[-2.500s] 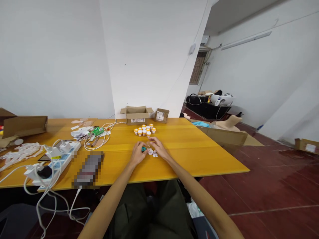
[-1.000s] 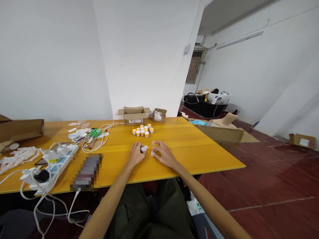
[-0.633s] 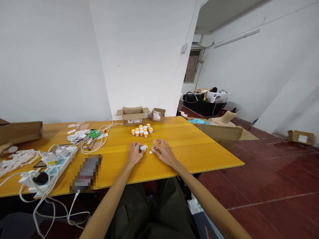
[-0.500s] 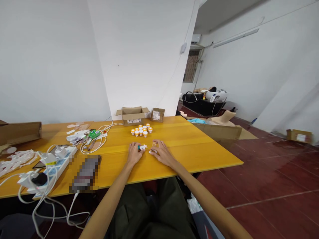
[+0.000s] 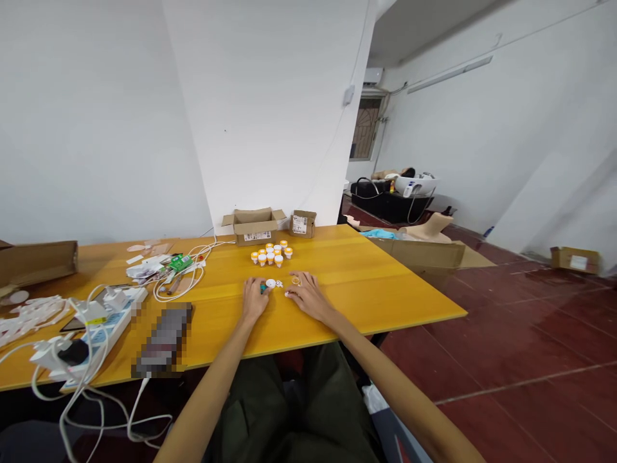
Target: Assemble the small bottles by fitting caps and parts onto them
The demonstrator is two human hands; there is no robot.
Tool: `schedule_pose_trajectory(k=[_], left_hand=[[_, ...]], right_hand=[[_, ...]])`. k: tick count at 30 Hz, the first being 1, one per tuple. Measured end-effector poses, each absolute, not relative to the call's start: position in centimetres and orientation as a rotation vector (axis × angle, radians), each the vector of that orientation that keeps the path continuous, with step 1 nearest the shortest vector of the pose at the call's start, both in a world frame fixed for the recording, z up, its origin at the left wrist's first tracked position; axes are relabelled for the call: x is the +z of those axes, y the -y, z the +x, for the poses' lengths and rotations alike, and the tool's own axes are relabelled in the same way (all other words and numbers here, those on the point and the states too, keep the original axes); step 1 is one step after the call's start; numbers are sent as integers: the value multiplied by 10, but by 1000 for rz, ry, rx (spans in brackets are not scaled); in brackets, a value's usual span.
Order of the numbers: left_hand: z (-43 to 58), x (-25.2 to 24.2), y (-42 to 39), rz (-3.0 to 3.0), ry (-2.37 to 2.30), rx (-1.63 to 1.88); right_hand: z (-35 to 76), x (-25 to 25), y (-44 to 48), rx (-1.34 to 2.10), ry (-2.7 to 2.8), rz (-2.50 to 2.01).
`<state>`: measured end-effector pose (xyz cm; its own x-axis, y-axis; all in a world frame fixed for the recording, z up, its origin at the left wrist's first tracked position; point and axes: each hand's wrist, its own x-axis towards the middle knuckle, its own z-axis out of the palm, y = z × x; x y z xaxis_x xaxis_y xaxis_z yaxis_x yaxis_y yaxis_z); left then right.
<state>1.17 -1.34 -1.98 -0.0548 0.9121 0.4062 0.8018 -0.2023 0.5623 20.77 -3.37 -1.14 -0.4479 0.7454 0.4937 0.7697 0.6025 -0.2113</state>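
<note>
My left hand (image 5: 253, 298) is curled on the table around a small teal piece (image 5: 263, 287), mostly hidden by the fingers. Just past its fingertips lies a white disc (image 5: 270, 283) with small marks on it. Small white dotted bits (image 5: 279, 284) sit between the hands. My right hand (image 5: 309, 298) rests with bent fingers spread apart. An orange ring-shaped piece (image 5: 295, 281) shows beside its fingers, and small white and dark bits (image 5: 288, 294) lie at its thumb; whether it touches them is too small to tell.
Several white jars with orange rims (image 5: 270, 253) stand beyond the hands. Behind them are an open cardboard box (image 5: 257, 236) and a smaller box (image 5: 303, 225). To the left are a blurred-out phone (image 5: 164, 337), a power strip (image 5: 113, 328), cables and packets.
The white disc and dotted bits now show farther apart from each other, and my left hand has drawn slightly left of the disc. My right hand is nearly unchanged. The whole view has shifted slightly.
</note>
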Motion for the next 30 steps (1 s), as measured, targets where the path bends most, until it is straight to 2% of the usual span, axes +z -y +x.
schedule_pose_trajectory(k=[10,19,24,30], left_hand=[[8,-17,26,2013,-1885,1102],[19,-6,38,2212,-1476,1280],[27,0,44,2320,-1254,1254],[33,1,40,2300,-1271,1109]], right_hand=[[205,-14,37,-40,2319,-1133],[214,-18,33,-28,2030,-1168],[217,-23,23,-10,1839,-1264],[217,-30,10,34,1807,-1249]])
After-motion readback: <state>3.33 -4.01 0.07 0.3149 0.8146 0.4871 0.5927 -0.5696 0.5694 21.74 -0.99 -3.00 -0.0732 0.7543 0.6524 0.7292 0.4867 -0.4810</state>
